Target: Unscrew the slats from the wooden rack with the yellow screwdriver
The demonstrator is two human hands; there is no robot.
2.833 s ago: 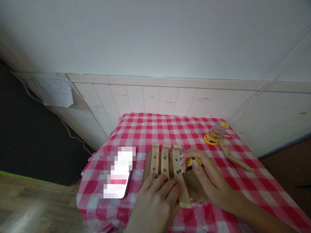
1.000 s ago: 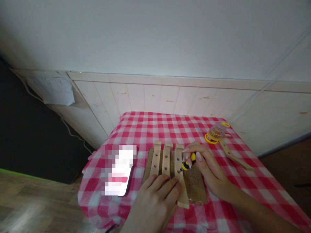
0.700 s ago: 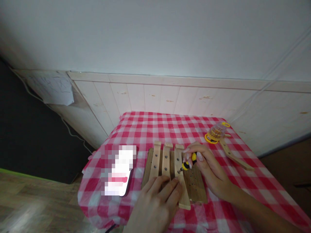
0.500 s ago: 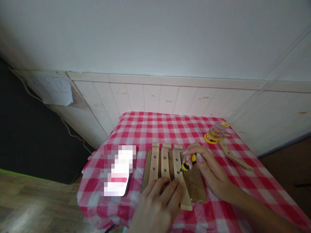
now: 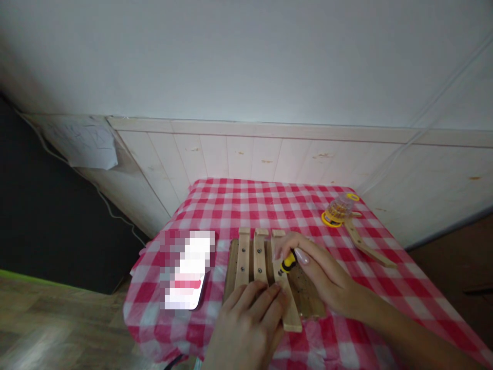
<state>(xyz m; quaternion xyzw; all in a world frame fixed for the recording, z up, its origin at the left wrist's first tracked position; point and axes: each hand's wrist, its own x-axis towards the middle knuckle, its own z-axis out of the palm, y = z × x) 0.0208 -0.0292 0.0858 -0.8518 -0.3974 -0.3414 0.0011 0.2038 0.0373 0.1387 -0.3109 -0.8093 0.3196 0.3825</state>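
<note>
A wooden board (image 5: 309,298) lies on the table, with three pale wooden hook strips side by side on it. Dark screw heads show in the left strip (image 5: 243,259) and the middle strip (image 5: 259,258). My left hand (image 5: 246,318) lies across the strips' lower parts, fingers bent and pressing down, gripping the right hook strip (image 5: 291,313) at its edge; the thumb is hidden. In my right hand (image 5: 314,267) is a short yellow-and-black screwdriver (image 5: 288,262), tilted, its tip at the lower screw of the right strip. My fingers cover that strip's upper part.
A clear container with yellow ends (image 5: 339,210) stands at the back right, next to a loose wooden hook strip (image 5: 365,246). A phone (image 5: 196,295), partly blurred, lies left of the board. Red-and-white checked cloth (image 5: 246,198) covers the table, which meets a panelled wall (image 5: 239,154).
My right hand has shifted slightly left and turned about the screwdriver, which now stands steeper and is more covered by the fingers. My left hand keeps its place on the strips.
</note>
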